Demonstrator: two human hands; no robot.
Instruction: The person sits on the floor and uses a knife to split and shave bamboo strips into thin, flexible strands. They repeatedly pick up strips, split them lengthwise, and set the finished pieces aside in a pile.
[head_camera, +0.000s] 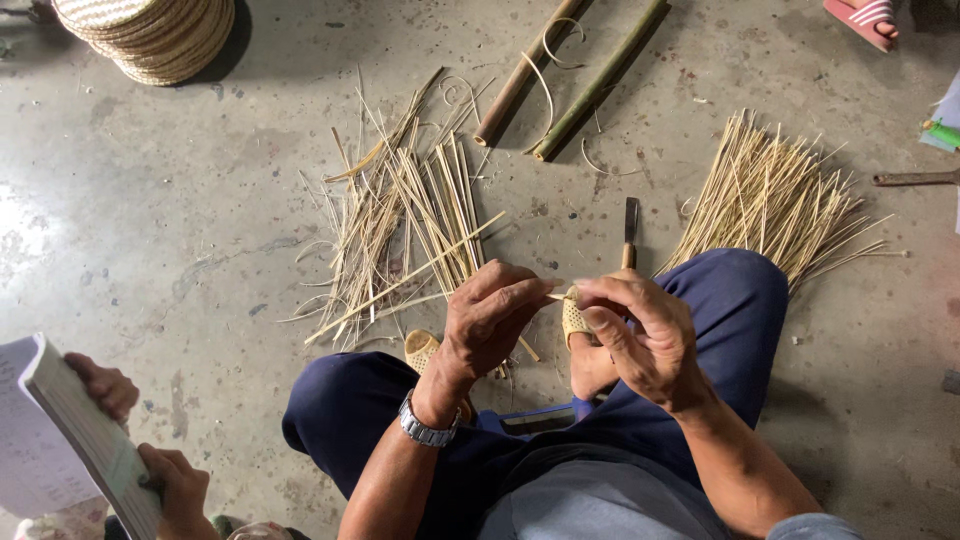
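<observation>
Bamboo, split into a thin pale strip (553, 296), sits pinched between both hands above the knees. The left hand (490, 320) closes thumb and fingers on one end; the right hand (640, 335) nips the other end, its thumb wearing a woven straw-coloured thumb guard (575, 318). Such a sliver looks light, springy and sharp-edged, likely to snap if bent hard, so gripping close to the working point seems wise. A wood-handled knife (630, 232) lies on the grey concrete floor (180, 230) near loose pale splints (410, 220).
</observation>
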